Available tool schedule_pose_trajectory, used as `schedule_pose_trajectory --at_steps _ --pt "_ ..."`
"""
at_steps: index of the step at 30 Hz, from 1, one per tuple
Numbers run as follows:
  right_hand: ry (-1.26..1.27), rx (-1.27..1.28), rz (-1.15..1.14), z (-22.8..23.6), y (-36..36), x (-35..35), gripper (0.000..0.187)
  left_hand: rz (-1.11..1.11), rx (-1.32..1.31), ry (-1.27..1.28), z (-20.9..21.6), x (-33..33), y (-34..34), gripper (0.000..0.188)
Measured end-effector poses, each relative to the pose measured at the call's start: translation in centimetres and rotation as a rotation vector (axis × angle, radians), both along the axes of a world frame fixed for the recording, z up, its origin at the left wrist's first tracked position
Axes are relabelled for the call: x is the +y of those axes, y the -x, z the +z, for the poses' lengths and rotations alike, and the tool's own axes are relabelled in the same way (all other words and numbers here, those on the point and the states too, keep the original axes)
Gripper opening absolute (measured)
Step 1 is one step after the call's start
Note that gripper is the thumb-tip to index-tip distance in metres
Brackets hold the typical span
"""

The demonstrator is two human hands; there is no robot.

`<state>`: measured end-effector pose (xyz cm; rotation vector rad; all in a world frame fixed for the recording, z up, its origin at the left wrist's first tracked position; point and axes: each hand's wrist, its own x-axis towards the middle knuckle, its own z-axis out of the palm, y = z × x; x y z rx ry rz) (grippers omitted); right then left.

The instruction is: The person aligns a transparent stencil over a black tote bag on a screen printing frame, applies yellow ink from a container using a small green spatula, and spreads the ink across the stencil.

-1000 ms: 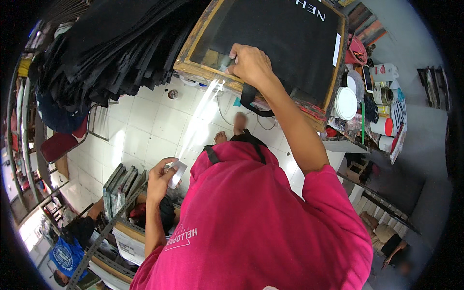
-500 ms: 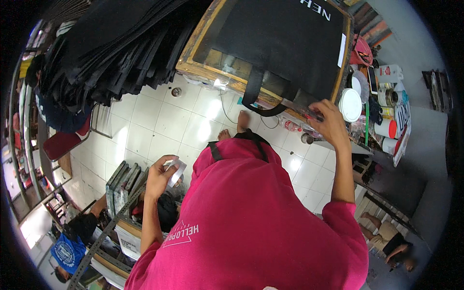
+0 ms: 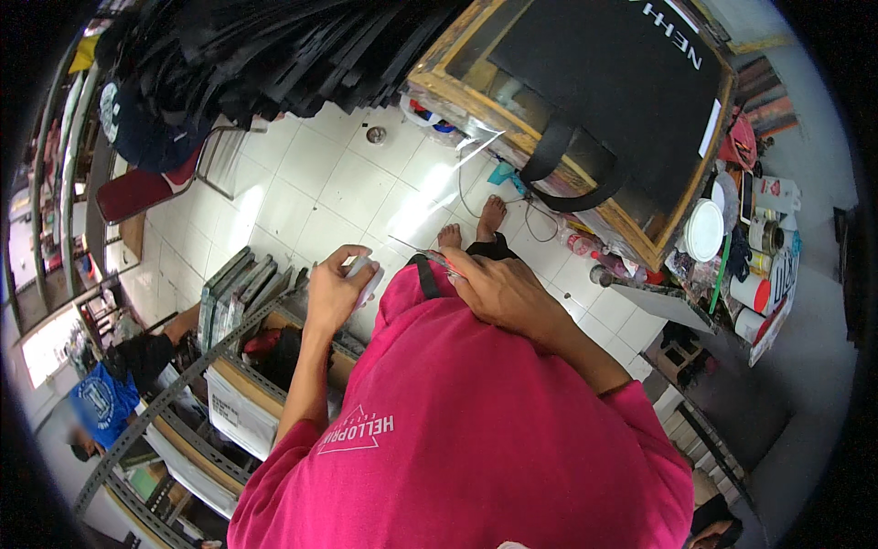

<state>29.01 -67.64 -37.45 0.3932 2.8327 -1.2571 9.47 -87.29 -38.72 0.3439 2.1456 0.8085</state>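
Note:
My left hand is closed around a small roll of whitish tape, pinched between thumb and fingers at the left of my waist. Close by, in front of my belly, my right hand grips a slim metal-bladed tool with a bit of red at its grip. Its thin blade points left toward the tape, apart from it; fingers cover most of the handle. Ahead to the right, a black bag with white lettering and looped handles lies flat on a wood-framed table, its handles overhanging the near edge.
Many black bags are stacked at the far left, beside a dark red chair. A metal shelf rack stands close at my left. A white lid and jars crowd the right. Another person is at far left.
My right hand has come from the table's near edge to my waist, now with the bladed tool. My left hand has moved slightly right and up with the tape. The view has turned.

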Motion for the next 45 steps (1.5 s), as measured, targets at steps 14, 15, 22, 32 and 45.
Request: schedule_pose_trajectory --at_steps 14,15,22,32,45 --pt "-0.054 -0.251 0.035 -1.8 0.2 -4.9 0.041 0.031 0.178 0.061 -1.2 0.0 -2.2 0.040" --pt "-0.061 -0.258 0.028 -1.9 0.2 -5.0 0.041 0.037 0.180 0.052 -1.3 0.0 -2.3 0.040" --pt "-0.123 -0.326 0.006 -2.2 0.4 -5.8 0.040 0.091 0.164 0.011 -1.2 0.6 -3.0 0.038" --pt "0.072 -0.388 -0.189 -3.0 -6.4 2.0 0.030 -0.005 0.201 -0.043 -2.0 0.4 -2.0 0.032" --pt "-0.171 -0.111 -0.651 0.4 -17.1 18.8 0.028 0.101 -0.084 -0.142 2.2 1.4 -0.7 0.030"
